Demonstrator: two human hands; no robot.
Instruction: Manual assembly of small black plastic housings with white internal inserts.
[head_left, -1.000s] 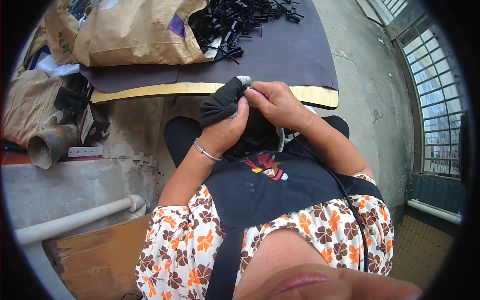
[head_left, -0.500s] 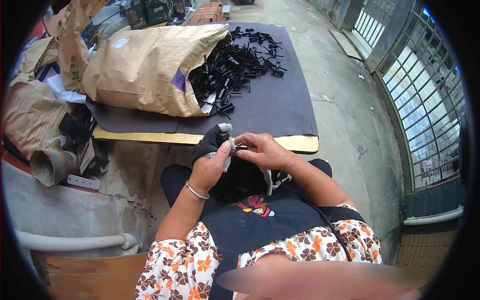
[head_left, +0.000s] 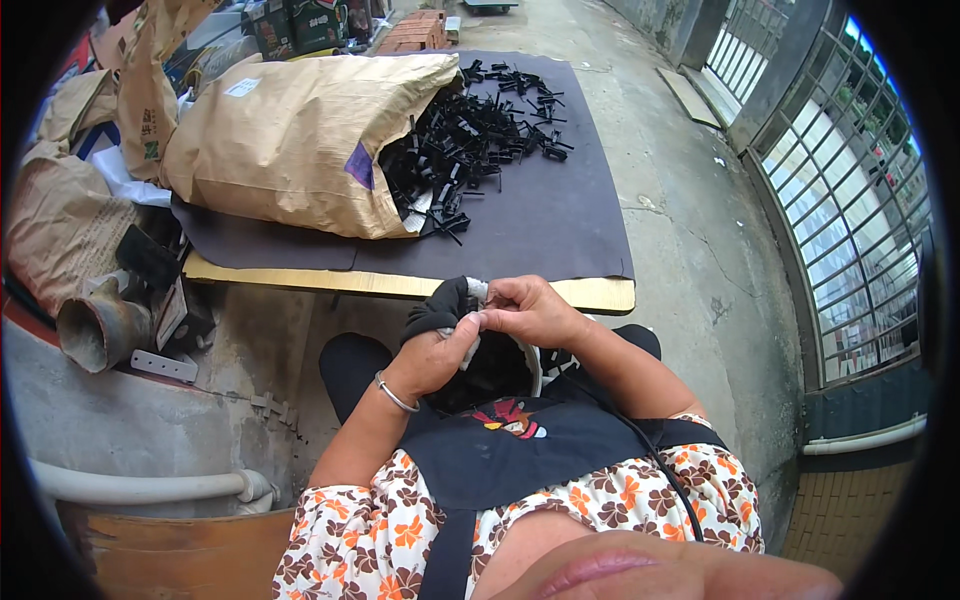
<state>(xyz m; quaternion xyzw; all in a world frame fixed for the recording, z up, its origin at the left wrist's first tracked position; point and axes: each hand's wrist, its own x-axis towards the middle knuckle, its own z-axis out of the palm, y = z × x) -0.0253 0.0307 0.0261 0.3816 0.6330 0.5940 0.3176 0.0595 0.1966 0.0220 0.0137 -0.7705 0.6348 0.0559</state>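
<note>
My left hand (head_left: 438,345), partly covered by a black glove with pale fingertips, is closed in front of the table's near edge. Against it, my bare right hand (head_left: 535,312) pinches with thumb and fingers, and the two hands meet. Whatever lies between them is hidden by the fingers. Below them, between my knees, stands a round container with a white rim (head_left: 537,372) and dark contents. Small black plastic parts (head_left: 480,140) with thin prongs spill from the mouth of a brown paper sack (head_left: 290,140) lying on the table.
The table (head_left: 585,215) has a dark cover and a yellowish front edge (head_left: 400,284). At left stand another paper sack (head_left: 60,225), a flared metal pipe piece (head_left: 95,330) and a white pipe (head_left: 140,482). Bricks (head_left: 415,30) are stacked behind. A barred gate (head_left: 850,190) runs along the right.
Both hands have come slightly lower and nearer to me, and the left has shifted right, closer against the right. The dark object at the far end of the lane shows more fully.
</note>
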